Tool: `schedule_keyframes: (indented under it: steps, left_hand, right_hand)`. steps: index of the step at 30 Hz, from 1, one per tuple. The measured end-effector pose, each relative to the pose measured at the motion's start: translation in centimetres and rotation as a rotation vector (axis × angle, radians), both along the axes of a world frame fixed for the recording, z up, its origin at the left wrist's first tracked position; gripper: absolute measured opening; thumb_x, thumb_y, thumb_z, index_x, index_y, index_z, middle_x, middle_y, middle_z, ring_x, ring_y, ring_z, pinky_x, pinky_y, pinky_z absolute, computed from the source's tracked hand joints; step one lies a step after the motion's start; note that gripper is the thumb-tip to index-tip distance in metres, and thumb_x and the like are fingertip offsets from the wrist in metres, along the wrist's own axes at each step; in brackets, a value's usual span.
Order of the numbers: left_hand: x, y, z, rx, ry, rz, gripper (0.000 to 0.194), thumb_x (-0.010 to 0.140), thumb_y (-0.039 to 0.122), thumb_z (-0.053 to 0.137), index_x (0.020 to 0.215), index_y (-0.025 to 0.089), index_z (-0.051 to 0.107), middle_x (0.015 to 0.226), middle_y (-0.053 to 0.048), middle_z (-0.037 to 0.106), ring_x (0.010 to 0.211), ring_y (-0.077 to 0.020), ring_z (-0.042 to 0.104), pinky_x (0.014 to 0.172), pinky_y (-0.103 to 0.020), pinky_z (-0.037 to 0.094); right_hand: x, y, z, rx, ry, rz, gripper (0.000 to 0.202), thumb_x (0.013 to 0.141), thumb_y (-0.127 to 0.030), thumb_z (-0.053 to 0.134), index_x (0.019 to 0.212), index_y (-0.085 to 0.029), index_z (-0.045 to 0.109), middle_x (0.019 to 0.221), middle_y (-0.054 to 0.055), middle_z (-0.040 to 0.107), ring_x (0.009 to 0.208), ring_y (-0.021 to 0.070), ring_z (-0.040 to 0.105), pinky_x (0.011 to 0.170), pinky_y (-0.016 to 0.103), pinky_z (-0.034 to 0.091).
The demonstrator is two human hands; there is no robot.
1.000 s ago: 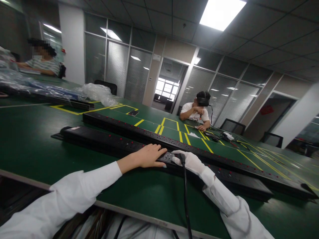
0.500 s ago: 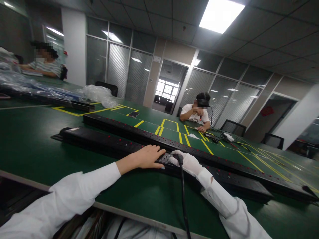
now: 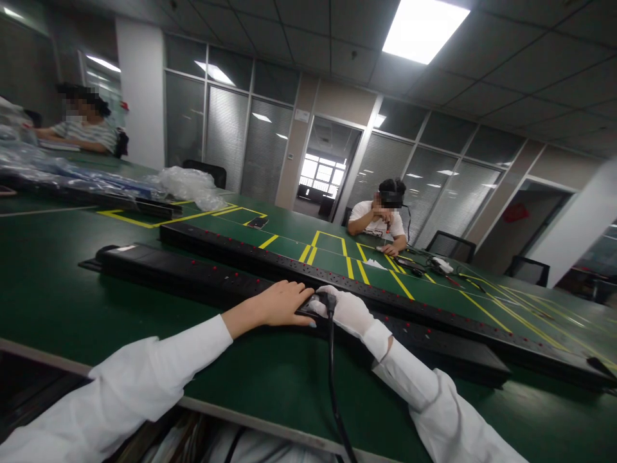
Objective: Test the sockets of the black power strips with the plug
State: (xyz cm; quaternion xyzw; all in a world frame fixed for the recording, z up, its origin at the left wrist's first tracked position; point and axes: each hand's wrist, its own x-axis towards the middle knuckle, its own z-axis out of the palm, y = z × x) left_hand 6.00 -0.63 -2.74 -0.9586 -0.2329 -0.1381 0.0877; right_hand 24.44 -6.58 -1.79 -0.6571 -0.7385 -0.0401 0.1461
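In the head view, a long black power strip (image 3: pixel 159 265) with sockets and small red parts lies across the table before me. My left hand (image 3: pixel 284 303), bare, rests over its middle with fingers stretched out and the thumb along the near side. Just to the right, my white-gloved right hand (image 3: pixel 349 312) is closed around a black plug (image 3: pixel 330 301) at the strip's top. The plug's prongs are hidden, so I cannot tell how deep it sits. From the plug a black cable (image 3: pixel 331 379) hangs down past the table's near edge.
A second black power strip (image 3: pixel 231 249) lies parallel behind the first. Clear plastic wrap (image 3: pixel 187 185) covers the far left. A phone (image 3: pixel 258 222) and yellow tape lines (image 3: pixel 268 241) are on the green table (image 3: pixel 274 386). One person (image 3: pixel 376 222) sits opposite, another (image 3: pixel 89 132) far left.
The near power strip has slid left, and my right hand has moved left with the plug and cable. My left hand has shifted only slightly. The rear strip stays in place.
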Motion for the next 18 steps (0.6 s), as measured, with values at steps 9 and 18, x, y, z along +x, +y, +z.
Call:
schedule_keyframes:
  steps: [9,18]
  left_hand:
    - [-0.3,0.26,-0.2,0.036,-0.006,-0.002,0.071,0.074,0.068,0.027,0.121,0.016,0.039,0.105,-0.011,0.055,0.091,-0.0244,0.053,0.077,-0.034,0.035]
    - [-0.13,0.22,-0.24,0.036,0.002,0.012,0.064,0.074,0.068,0.03,0.102,0.014,0.051,0.096,-0.011,0.057,0.084,-0.0237,0.054,0.073,-0.034,0.037]
  right_hand:
    - [0.45,-0.04,0.27,0.147,0.111,0.272,0.06,0.073,-0.045,0.054,0.127,-0.027,0.035,0.108,0.002,0.057,0.093,0.0149,0.055,0.081,0.027,0.041]
    - [0.43,-0.21,0.45,0.119,0.189,0.465,0.039,0.081,-0.037,0.046,0.118,-0.027,0.048,0.116,0.001,0.054,0.106,0.0141,0.049,0.093,0.029,0.037]
